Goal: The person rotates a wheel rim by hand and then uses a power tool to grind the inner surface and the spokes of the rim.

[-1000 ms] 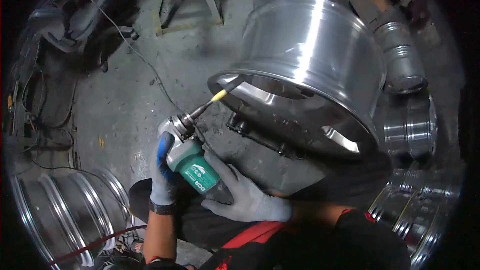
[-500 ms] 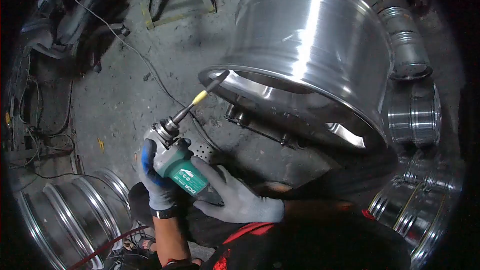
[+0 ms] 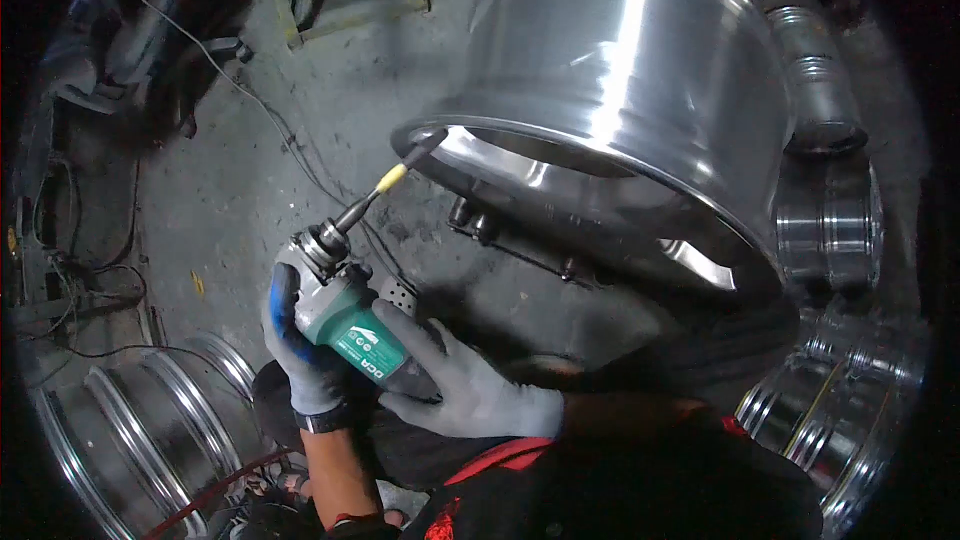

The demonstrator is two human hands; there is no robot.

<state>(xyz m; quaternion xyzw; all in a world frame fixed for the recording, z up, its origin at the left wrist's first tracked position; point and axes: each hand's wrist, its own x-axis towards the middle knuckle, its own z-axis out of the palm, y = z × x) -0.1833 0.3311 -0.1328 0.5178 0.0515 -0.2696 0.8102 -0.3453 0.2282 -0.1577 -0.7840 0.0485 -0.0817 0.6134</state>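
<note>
I'm wrapping L hand point(image 3: 300, 350) round the grinder point(image 3: 352, 328) near its grey metal head; R hand point(image 3: 470, 390) is holding the green plastic body, fingers slightly apart. Grinder's sitting left of the big wheel point(image 3: 620, 50), dark rod point(image 3: 357, 212) w/ yellow band reaching its lip, contact unclear. IMO I'm working the edge, needing steady aim on smooth, shiny, curved metal.

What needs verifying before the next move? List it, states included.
Left hand, in grey-and-blue glove, holding green-and-silver power tool by its metal head: ok.
Right hand, in grey glove, on its green body: ok.
Black tip of yellow-banded metal rod touching broad silver wheel: cannot tell.
Rod shielded: not ok, exposed.
Thin grey cable away from tip: ok.
Power off: cannot tell.
</note>
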